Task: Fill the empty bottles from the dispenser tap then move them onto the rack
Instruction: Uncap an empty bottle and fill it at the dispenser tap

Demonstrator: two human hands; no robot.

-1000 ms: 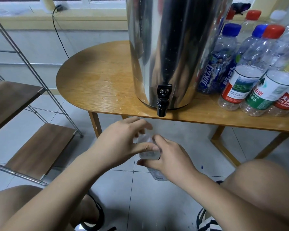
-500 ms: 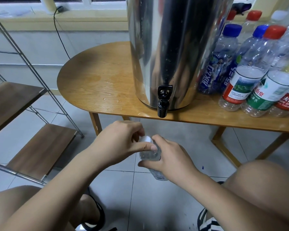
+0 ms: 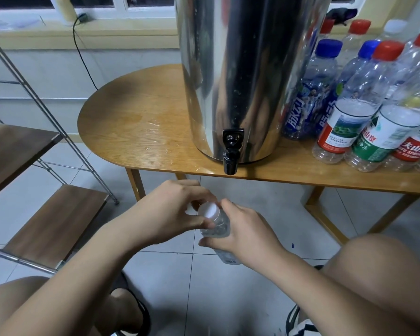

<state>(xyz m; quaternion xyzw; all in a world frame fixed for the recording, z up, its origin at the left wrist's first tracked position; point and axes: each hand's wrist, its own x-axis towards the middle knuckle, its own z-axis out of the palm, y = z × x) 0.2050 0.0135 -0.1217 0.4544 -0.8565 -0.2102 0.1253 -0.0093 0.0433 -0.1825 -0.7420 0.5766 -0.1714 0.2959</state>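
Left fingers have rolled back off the top, and now the white cap [image 3: 210,209] shows plainly! Left hand [image 3: 170,212] pinches that cap by its edge, thumb and fingertips tight on it. Right hand [image 3: 247,235] wraps the clear bottle [image 3: 218,229] just below, holding it tilted in the lower middle of the frame, beneath the black tap [image 3: 231,154] of the steel dispenser [image 3: 240,81]. It looks like a cap twist, on or off I cannot tell. If off, the mouth goes up under the tap; if on, across to the rack [image 3: 56,221] at left. Capped bottles [image 3: 364,112] wait on the table [image 3: 136,122], upper right.
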